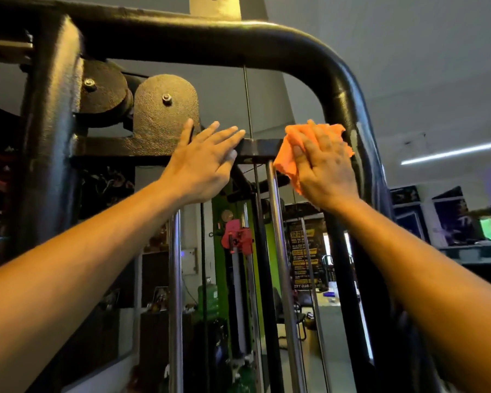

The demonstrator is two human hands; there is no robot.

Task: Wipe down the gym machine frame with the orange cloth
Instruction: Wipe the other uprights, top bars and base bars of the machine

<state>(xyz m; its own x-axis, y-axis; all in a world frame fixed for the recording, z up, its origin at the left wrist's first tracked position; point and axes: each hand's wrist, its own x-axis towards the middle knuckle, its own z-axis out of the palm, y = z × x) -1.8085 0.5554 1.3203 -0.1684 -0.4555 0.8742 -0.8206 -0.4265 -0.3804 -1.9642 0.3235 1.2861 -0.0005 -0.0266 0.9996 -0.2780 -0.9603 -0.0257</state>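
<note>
The black gym machine frame [267, 32] arches overhead and curves down on the right. A flat black crossbar [260, 147] spans between its uprights at hand height. My right hand [326, 165] presses the orange cloth [288, 156] flat against the right end of that crossbar, next to the curved upright, with its fingers extended over the cloth. My left hand [204, 160] lies with straight fingers on the crossbar just left of the cloth, below the pulley bracket, holding nothing.
Two black pulley plates [165, 109] with bolts sit above the crossbar on the left. Chrome guide rods [281, 236] and a thin cable [248, 103] run vertically between my arms. A red clamp [237, 236], green bottles and posters lie beyond the machine.
</note>
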